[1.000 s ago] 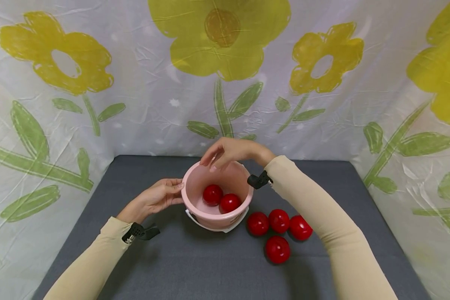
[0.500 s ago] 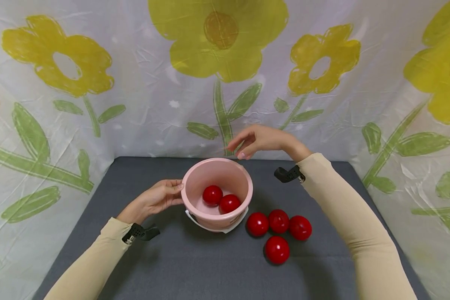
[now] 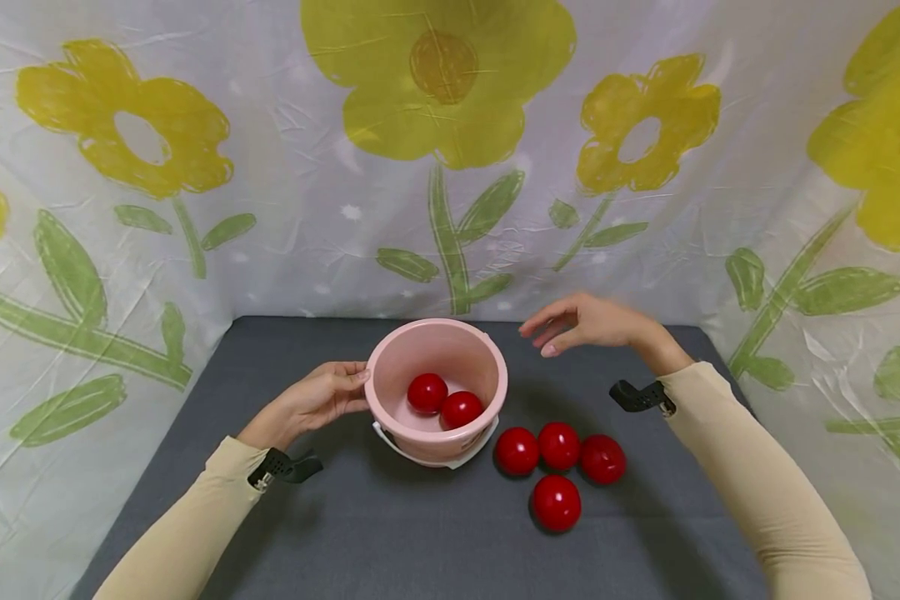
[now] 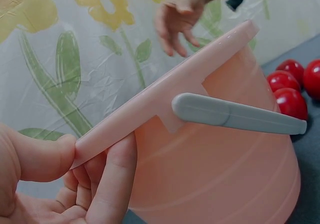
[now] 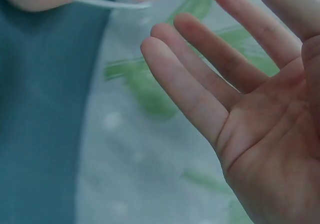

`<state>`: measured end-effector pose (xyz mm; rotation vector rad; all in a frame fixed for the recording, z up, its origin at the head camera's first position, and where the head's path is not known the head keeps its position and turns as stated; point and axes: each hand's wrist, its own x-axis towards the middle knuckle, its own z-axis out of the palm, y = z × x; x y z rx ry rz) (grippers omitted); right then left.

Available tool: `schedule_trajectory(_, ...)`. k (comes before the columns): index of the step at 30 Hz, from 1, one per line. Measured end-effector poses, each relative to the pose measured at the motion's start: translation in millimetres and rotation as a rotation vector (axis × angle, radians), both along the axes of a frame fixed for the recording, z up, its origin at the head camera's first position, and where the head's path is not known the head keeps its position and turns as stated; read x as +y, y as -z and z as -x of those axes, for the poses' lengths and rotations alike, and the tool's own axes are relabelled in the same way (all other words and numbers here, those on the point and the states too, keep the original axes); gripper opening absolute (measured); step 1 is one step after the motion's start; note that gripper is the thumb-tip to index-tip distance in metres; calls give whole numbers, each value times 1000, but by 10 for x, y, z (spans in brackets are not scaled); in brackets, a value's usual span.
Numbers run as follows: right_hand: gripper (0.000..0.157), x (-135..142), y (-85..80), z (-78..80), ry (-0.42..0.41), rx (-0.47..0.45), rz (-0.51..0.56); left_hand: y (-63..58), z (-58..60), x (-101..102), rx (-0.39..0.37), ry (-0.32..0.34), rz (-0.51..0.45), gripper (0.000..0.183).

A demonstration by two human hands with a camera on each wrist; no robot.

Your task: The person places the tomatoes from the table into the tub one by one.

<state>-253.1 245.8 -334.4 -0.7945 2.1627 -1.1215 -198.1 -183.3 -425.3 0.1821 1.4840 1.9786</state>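
A pink bucket [image 3: 435,446] with a white handle [image 4: 235,115] stands on the dark table, two red balls [image 3: 427,392] inside it. My left hand [image 3: 311,402] pinches the bucket's left rim, thumb on top and fingers beneath, as the left wrist view shows up close. To the right of the bucket, my right hand [image 3: 596,323] is in the air over the table's back part, its fingers loosely extended and holding nothing. In the right wrist view its bare palm [image 5: 275,149] shows, with the fingers spread. Several red balls [image 3: 558,446] lie together on the table to the right of the bucket.
A dark grey cloth covers the table [image 3: 375,542]. Behind and at both sides hangs a white curtain [image 3: 292,242] printed with yellow flowers. Black straps [image 3: 637,396] with cameras sit on both wrists.
My right hand has moved from above the bucket's opening up and away to the right, then lower over the table. The left hand keeps its hold on the rim; the balls stay put.
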Motion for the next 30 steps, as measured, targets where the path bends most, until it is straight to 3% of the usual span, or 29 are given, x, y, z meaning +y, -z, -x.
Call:
schedule_trajectory(8, 50, 223, 616, -234, -9, -57, 17, -8, -6, -1, 5, -2, 10, 50)
schedule_trajectory(13, 50, 294, 896, -341, -5, -91, 5, -7, -6, 1, 4, -3, 12, 51)
schedule_trajectory(22, 51, 322, 1200, -454, -32, -104, -20, -21, -15, 0, -1, -13, -2, 48)
schedule_trajectory(30, 47, 298, 1330, -492, -77, -111, -34, -18, -16, 11, -10, -8, -14, 50)
